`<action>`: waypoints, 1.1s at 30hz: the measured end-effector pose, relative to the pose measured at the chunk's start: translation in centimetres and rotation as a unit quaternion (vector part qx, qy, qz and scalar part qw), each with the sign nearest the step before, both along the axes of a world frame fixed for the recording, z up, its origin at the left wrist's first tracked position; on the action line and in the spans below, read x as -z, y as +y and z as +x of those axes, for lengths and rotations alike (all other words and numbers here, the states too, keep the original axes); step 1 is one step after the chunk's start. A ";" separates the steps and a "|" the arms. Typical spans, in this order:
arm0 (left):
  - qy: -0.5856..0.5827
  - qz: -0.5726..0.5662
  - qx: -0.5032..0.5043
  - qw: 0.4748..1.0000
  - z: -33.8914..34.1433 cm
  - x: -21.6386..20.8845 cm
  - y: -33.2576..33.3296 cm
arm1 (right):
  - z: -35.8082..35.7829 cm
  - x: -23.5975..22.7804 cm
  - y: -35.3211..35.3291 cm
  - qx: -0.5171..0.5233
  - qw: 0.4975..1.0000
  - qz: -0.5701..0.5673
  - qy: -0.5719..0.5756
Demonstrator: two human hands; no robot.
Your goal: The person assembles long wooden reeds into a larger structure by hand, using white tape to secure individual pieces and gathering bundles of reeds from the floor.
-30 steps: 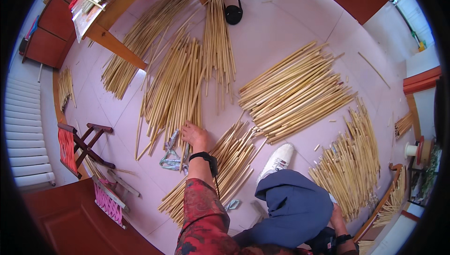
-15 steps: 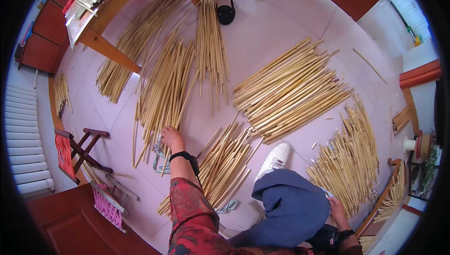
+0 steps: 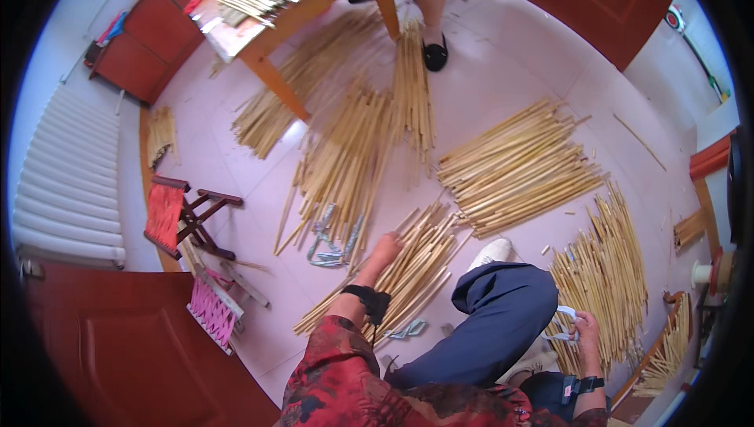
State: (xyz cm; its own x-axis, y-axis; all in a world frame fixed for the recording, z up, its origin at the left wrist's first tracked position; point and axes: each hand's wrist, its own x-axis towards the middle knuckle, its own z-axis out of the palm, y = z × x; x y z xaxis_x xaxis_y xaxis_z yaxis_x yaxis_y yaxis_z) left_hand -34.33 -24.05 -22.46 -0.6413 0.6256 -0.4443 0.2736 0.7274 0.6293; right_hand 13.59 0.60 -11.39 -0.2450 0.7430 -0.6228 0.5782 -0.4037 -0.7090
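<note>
My left hand [image 3: 386,248] is over the left edge of a small pile of pale tan sticks [image 3: 416,258] on the floor before me. Its fingers are blurred, so whether they grip a stick is unclear. By my right knee, the closed fingers of my right hand [image 3: 585,328] hold a looped pale blue-white strip [image 3: 562,322]. A second pale blue strip [image 3: 334,242] lies looped across the lower end of a longer stick bundle [image 3: 345,164]. Another strip [image 3: 410,328] lies at the near end of the small pile.
More sticks lie in a wide pile [image 3: 518,168] ahead and a pile [image 3: 605,278] at right. Far left stands a wooden table [image 3: 255,54] with sticks on top; another person's leg [image 3: 432,14] is beside it. Folding stools [image 3: 206,215] and a red-brown door [image 3: 141,340] are at left.
My left hand has left the long bundle with the strip and moved right to the small pile. My right hand now shows more fully, with the strip's loop visible. The view has shifted.
</note>
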 end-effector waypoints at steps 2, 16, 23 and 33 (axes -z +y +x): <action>-0.027 0.083 0.013 0.996 1.4 -3.6 1.7 | 0.2 -0.5 1.1 -0.020 0.999 0.035 0.009; -0.395 0.389 0.341 0.759 19.3 -30.3 14.5 | -13.3 -25.4 -0.4 -0.013 0.875 0.258 0.409; -0.716 0.455 0.080 0.523 24.6 -29.1 15.8 | -8.7 -25.4 -4.3 -0.035 0.844 0.156 0.512; -0.655 0.502 -0.081 0.559 19.4 -27.7 15.4 | 1.5 -19.1 -1.9 0.173 0.872 0.203 0.409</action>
State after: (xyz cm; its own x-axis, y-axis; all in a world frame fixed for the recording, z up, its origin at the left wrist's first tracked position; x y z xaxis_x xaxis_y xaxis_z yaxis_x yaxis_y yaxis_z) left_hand -14.92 -8.62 5.27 -0.2612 0.9622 -0.0766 -0.9187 -0.2235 0.3258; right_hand 15.13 -1.27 7.75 -0.2008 0.9795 -0.0123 -0.2960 -0.0727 -0.9524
